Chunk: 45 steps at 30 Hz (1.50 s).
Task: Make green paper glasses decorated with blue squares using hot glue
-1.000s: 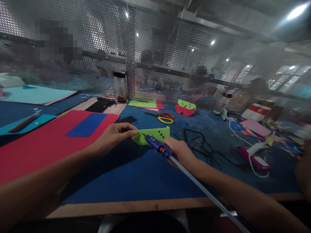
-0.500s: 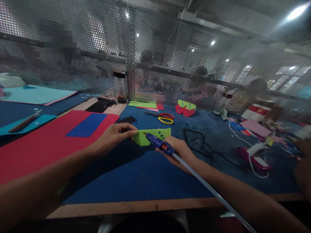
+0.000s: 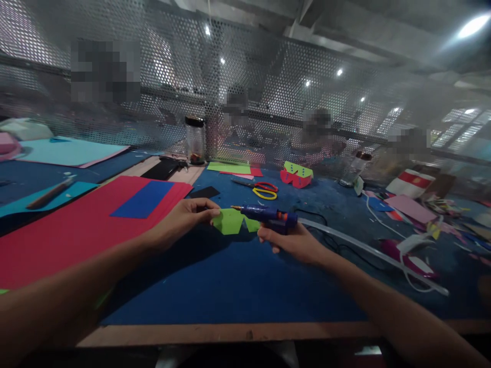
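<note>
Between finger and thumb, my left hand pinches the left end of a lime green paper piece with a notch cut in its lower edge. My right hand is closed around a blue hot glue gun. Its nozzle points left, close to the top edge of the green paper; I cannot tell whether it touches. A long clear glue stick sticks out of the back of the gun. The gun and my right hand cover the right part of the paper.
Scissors lie ahead, left of a folded green and red paper piece. Red sheets with a blue strip are on the left. A glass jar stands by the mesh screen. A magenta device and cables lie right.
The glue gun has swung from slanting to nearly level, its stick now pointing farther right. The green paper has tilted, and its blue dots no longer show. My left hand keeps its pinch.
</note>
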Each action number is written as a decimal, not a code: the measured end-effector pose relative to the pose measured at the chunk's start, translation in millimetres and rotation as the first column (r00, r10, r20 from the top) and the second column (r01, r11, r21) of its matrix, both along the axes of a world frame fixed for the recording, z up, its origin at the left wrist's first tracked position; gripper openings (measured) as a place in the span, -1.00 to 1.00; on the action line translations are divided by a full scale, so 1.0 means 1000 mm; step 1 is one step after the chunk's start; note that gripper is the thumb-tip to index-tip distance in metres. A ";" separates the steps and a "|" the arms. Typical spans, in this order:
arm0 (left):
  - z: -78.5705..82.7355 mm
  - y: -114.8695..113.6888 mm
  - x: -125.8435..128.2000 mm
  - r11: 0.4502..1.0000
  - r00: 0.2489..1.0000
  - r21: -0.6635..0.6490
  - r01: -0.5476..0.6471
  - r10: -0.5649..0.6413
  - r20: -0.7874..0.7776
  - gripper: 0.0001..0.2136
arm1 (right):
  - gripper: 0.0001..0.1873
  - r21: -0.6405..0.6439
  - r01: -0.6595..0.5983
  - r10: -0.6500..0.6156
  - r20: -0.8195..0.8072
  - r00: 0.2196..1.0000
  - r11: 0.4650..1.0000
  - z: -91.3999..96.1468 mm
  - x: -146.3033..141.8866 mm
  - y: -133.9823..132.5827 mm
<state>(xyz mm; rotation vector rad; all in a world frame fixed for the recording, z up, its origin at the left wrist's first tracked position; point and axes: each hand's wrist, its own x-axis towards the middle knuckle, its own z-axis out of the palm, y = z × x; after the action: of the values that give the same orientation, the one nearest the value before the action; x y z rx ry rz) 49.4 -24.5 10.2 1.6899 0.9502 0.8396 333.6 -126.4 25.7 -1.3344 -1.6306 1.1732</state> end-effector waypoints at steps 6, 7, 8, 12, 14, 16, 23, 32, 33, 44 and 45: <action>0.000 -0.001 -0.001 1.000 1.000 -0.010 -0.010 0.010 -0.009 -0.57 | -0.51 0.055 -0.076 0.078 -0.034 0.996 0.996 0.033 0.011 0.015; 0.001 -0.001 -0.001 1.000 1.000 -0.015 -0.014 0.014 -0.013 -0.58 | -0.51 0.068 -0.080 0.083 -0.043 0.996 0.994 0.037 0.013 0.020; 0.001 -0.002 -0.001 1.000 1.000 -0.025 -0.017 0.017 -0.017 -0.59 | -0.52 0.080 -0.081 0.086 -0.053 0.995 0.993 0.040 0.014 0.025; 0.003 -0.005 -0.004 0.997 0.999 -0.078 -0.023 0.021 -0.028 -0.62 | -0.53 0.108 -0.080 0.088 -0.072 0.993 0.991 0.046 0.019 0.053; 0.003 -0.005 -0.007 0.996 0.999 -0.092 -0.018 0.015 -0.035 -0.64 | -0.52 0.111 -0.086 0.094 -0.069 0.993 0.990 0.044 0.020 0.069; 0.002 -0.006 -0.011 0.995 0.999 -0.098 -0.011 0.007 -0.041 -0.67 | -0.52 0.105 -0.081 0.088 -0.065 0.994 0.991 0.040 0.021 0.085; -0.002 -0.009 -0.018 0.997 0.996 -0.076 0.018 -0.024 -0.083 -0.71 | -0.57 0.010 -0.059 0.059 -0.023 0.998 0.998 0.017 0.014 0.133; -0.015 -0.016 -0.025 0.997 0.998 -0.078 0.016 -0.020 -0.058 -0.71 | -0.66 -0.091 -0.079 0.091 0.134 0.987 0.993 -0.002 -0.001 0.169; -0.015 -0.017 -0.025 0.997 0.998 -0.079 0.016 -0.021 -0.063 -0.72 | -0.66 -0.096 -0.068 0.082 0.149 0.985 0.993 -0.004 -0.001 0.171; -0.002 -0.019 -0.022 0.997 0.995 -0.067 0.034 -0.040 -0.095 -0.70 | -0.64 -0.108 -0.116 0.140 0.260 0.955 0.987 -0.009 -0.001 0.179; -0.003 -0.019 -0.022 0.997 0.996 -0.069 0.021 -0.026 -0.086 -0.70 | -0.63 -0.106 -0.119 0.145 0.282 0.948 0.987 -0.010 -0.001 0.179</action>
<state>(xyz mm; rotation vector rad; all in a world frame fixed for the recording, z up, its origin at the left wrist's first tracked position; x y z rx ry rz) 27.4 -43.4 7.3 1.6869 1.0048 0.7154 332.9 52.6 16.2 -1.5302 -1.9205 1.1820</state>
